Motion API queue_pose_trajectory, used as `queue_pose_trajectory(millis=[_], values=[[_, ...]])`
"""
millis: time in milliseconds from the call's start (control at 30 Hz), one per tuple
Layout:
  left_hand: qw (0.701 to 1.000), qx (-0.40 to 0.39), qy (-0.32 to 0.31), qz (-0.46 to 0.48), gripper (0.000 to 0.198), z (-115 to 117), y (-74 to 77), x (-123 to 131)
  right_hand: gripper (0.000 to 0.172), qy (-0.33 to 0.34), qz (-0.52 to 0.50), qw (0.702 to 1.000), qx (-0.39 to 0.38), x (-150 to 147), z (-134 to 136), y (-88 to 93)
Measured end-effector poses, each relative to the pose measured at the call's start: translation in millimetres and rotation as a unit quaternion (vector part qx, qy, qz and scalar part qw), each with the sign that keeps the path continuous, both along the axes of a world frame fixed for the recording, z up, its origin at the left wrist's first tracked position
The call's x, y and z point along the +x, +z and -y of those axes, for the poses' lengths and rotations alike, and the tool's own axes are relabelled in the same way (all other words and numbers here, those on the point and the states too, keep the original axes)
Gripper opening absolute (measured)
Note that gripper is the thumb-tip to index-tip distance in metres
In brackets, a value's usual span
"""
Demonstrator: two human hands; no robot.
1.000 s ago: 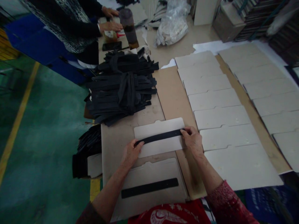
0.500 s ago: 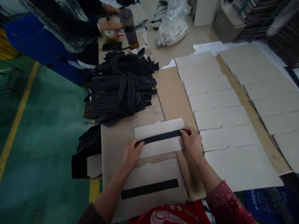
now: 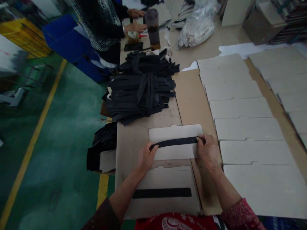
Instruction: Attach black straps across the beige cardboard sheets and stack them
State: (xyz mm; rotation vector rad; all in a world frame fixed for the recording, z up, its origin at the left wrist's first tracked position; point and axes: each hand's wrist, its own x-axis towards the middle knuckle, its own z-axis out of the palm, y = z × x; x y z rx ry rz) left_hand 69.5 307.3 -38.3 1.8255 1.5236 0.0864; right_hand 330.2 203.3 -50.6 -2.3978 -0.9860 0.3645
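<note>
Stretched lengthwise over a pale cardboard panel [image 3: 176,154] is a black fabric strip [image 3: 177,141]. My left hand [image 3: 146,155] pinches its left end, and my right hand [image 3: 208,150] grips the right end at the panel's right edge. Whether the middle of the strip touches the card I cannot tell. Nearer my body lies a stack of similar panels [image 3: 168,177], its top one bearing another black strip [image 3: 163,193].
Bundled black strips [image 3: 144,92] are heaped on the table's left side. Overlapping rows of panels [image 3: 249,127] cover the right. A box of black pieces [image 3: 105,159] stands beside the table. Across it are a tumbler [image 3: 153,30], a plastic bag [image 3: 198,27] and a co-worker's hands [image 3: 135,20].
The view has swung left, so everything sits further right in the picture. Both hands still hold the strip's ends over the same panel; little else differs.
</note>
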Motion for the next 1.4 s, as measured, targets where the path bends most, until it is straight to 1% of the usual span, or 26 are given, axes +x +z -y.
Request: queue_pose_trajectory(millis=[67,167,200,267,400,500,633,867,1167,1400], values=[[0.998,0.032,-0.041,0.03,0.021,10,5.6,-5,0.027,0.011,-0.013,1.0,-0.001,3,1,-4.3],[0.986,0.08,-0.118,0.081,0.025,21,12.0,-12,0.027,0.013,-0.011,1.0,0.003,7,3,-11.1],[0.984,0.089,-0.127,0.09,0.026,22,12.5,-13,0.028,0.015,-0.007,1.0,0.003,8,4,-12.9],[0.986,0.092,-0.109,0.092,0.024,21,10.9,-15,0.029,0.016,-0.001,1.0,0.001,9,4,-15.1],[0.994,0.078,-0.038,0.064,0.017,6,0.9,-11,0.031,0.014,0.002,1.0,-0.009,9,5,-14.7],[0.997,0.069,-0.019,0.041,0.017,-4,-5.4,-6,0.032,0.012,0.003,1.0,-0.011,9,4,-13.3],[0.998,0.058,0.0,0.006,0.017,-9,-7.4,-1,0.033,0.002,0.001,1.0,-0.009,8,4,-13.2],[0.998,0.049,0.009,-0.034,0.016,-12,-6.9,3,0.033,0.0,-0.011,1.0,-0.016,8,4,-11.4],[0.997,0.047,0.008,-0.067,0.016,-12,-0.5,8,0.033,0.003,0.003,1.0,-0.006,8,4,-13.6],[0.995,0.054,0.006,-0.081,0.016,-11,-1.8,9,0.032,0.008,0.013,1.0,-0.008,9,5,-15.7]])
